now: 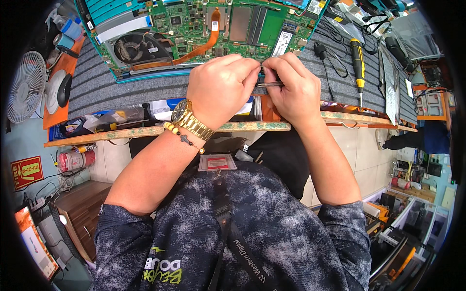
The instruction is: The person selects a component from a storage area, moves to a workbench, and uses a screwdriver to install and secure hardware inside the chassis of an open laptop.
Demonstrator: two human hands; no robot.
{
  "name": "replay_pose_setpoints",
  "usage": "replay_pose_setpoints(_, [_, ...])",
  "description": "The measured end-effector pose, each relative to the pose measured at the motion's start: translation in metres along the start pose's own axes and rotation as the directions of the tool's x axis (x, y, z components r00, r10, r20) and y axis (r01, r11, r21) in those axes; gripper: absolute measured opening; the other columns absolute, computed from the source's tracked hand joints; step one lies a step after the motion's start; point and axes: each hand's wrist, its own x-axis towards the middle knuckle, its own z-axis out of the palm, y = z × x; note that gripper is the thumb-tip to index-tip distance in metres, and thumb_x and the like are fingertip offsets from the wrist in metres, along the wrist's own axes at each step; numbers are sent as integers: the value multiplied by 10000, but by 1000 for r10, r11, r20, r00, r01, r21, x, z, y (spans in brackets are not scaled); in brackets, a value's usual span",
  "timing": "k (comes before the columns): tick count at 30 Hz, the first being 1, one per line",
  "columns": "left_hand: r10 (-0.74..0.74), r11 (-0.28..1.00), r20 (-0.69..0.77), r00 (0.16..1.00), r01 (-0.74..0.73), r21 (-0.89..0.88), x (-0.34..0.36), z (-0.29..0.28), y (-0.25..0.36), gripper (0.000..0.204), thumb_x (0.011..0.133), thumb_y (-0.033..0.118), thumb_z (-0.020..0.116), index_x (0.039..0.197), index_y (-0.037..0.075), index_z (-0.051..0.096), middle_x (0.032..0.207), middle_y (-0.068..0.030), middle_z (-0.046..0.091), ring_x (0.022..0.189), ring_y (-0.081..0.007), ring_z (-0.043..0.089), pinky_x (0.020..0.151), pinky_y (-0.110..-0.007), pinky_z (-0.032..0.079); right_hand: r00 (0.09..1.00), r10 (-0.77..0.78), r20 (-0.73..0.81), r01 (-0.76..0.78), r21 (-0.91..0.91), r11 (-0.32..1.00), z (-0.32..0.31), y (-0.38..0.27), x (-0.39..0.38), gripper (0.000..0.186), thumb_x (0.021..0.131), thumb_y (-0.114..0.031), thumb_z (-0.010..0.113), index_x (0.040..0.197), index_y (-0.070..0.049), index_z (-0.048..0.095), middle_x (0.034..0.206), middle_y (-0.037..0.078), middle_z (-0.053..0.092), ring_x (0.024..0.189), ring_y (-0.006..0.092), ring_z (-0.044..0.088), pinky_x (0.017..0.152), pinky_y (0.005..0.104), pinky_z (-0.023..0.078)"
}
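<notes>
My left hand (218, 87), wearing a gold watch and bead bracelet, is closed, its thumb and forefinger pinched beside my right fingers at the laptop's front edge; what they pinch is too small to make out. My right hand (293, 89) is closed on thin metal tweezers (265, 84), lying horizontally under its thumb. Beyond both hands is an opened teal laptop (99, 29), with its green circuit board (184, 29), black cooling fan (131, 48), copper-coloured heat pipe (201, 48) and slim storage stick (282, 43) exposed. It rests on a striped grey mat (87, 87).
A yellow-black screwdriver (358, 65) and black cable (330, 63) lie right of the laptop. A mouse (64, 89) and white fan (26, 85) stand left. The wooden bench edge (87, 138) crosses below my hands. A person in dark clothing (432, 138) is at far right.
</notes>
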Motion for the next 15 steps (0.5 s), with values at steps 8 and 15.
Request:
replay_pose_setpoints(8, [14, 1000, 8, 1000, -14, -5, -1, -1, 0, 53, 961, 197, 833, 949, 146, 826, 844, -40, 749, 795, -290, 773, 677, -434, 619, 1000, 4, 6, -4, 4, 1000, 0, -1, 0, 183, 886, -65, 858, 1038, -124, 775, 936, 39, 714, 771, 295, 754, 643, 423, 602])
replay_pose_setpoints(15, [13, 999, -12, 1000, -13, -29, 1, -1, 0, 25, 930, 164, 838, 939, 143, 829, 843, -39, 756, 777, -285, 773, 670, -420, 626, 1000, -11, -26, 12, 39, 999, -1, 1, 0, 198, 861, -47, 873, 1013, -125, 774, 905, 44, 700, 759, 292, 749, 637, 418, 596])
